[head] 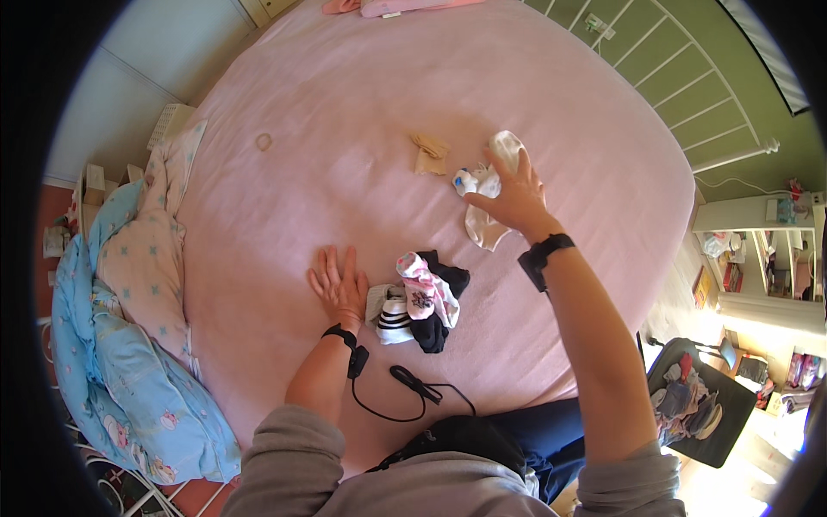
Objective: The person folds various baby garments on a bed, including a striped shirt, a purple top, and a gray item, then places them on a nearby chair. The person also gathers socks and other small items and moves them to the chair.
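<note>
On the pink bed sheet [310, 194], my right hand [513, 194] is spread over several white and cream socks [486, 223], its fingertips touching the top one; no closed grip shows. Left of it lies a small tan piece of fabric, perhaps a nylon sock [431, 155]. My left hand [340, 284] rests flat on the sheet with its fingers apart, holding nothing. Just right of it is a pile of socks: a pink and white patterned one [421, 287] on top, a white one with black stripes [394, 320], and black ones [429, 333]. Both wrists wear black bands.
A black cable [417, 384] lies on the sheet near my waist. Blue and pale quilts [139, 381] are bunched along the left edge. A white metal bed rail [685, 84] stands at upper right. Clothes are piled on a black chair [711, 413] at lower right.
</note>
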Motion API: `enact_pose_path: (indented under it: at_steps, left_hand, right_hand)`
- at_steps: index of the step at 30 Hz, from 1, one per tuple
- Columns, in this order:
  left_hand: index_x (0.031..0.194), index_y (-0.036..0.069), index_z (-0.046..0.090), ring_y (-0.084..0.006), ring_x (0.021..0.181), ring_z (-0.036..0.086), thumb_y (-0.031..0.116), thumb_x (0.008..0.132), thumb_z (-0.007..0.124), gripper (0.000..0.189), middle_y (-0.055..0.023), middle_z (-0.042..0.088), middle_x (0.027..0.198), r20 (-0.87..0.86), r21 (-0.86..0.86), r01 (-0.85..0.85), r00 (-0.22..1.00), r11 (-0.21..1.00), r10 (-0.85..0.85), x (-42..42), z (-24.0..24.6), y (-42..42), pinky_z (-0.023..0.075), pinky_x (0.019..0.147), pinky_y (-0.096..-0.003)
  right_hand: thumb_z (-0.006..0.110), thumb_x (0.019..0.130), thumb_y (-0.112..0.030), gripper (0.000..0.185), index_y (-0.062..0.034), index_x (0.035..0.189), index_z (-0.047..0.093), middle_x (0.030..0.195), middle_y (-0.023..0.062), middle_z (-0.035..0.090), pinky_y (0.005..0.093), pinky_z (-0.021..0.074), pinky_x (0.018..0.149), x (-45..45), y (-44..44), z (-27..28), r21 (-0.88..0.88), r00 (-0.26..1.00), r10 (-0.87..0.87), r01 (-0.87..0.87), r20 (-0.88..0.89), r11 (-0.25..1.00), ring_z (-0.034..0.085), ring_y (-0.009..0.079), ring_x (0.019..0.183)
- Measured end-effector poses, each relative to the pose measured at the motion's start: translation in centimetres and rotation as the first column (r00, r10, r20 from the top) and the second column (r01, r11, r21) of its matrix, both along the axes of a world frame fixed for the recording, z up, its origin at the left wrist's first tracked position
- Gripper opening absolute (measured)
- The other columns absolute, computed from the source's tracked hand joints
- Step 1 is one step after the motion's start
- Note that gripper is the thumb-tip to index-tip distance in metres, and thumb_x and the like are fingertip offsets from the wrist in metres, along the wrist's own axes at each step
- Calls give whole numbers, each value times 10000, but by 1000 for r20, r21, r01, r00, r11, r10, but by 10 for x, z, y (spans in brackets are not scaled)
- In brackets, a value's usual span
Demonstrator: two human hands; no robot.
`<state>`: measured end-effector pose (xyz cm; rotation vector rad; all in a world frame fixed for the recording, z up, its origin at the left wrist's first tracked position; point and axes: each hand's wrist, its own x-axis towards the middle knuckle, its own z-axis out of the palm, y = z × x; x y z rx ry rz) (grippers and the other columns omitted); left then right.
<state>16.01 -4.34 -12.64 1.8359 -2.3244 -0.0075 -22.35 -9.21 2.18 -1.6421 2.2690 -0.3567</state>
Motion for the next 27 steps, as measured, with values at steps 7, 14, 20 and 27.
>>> enact_pose_path:
  at_steps: [7,14,20,27]
  left_hand:
    - [1553,234,538,-369,1597,196,332,948,668,627,-127,316,1674,-18,55,5,1000,998,-4,0,4,0,118,1270,-660]
    - [1533,230,561,-387,1595,185,334,933,679,619,-129,304,1677,-28,53,16,999,998,-14,2,-1,1,122,1265,-667]
    - [1530,186,557,-425,1571,236,292,941,671,609,-173,343,1650,-84,81,32,996,996,-26,-1,10,-1,154,1251,-678]
    - [1540,163,551,-432,1565,259,277,949,678,614,-189,355,1651,-98,55,60,994,997,-55,-1,12,0,165,1247,-679]
  right_hand:
    - [783,855,-225,583,-240,1414,617,1513,227,493,582,527,1013,21,-15,-54,-42,998,13,-16,-63,999,586,495,1270]
    - [761,816,-98,510,-214,1305,674,1396,201,559,548,515,1017,48,-76,-49,-302,973,231,-212,28,930,599,445,1242]
    - [808,781,-281,518,-309,1289,708,1518,169,483,587,455,1096,75,-79,-57,-165,912,321,-369,-256,915,458,443,1411]
    - [762,800,-113,448,-132,1245,718,1231,171,704,469,540,1029,59,-42,-68,11,883,440,-448,163,894,678,390,1171]
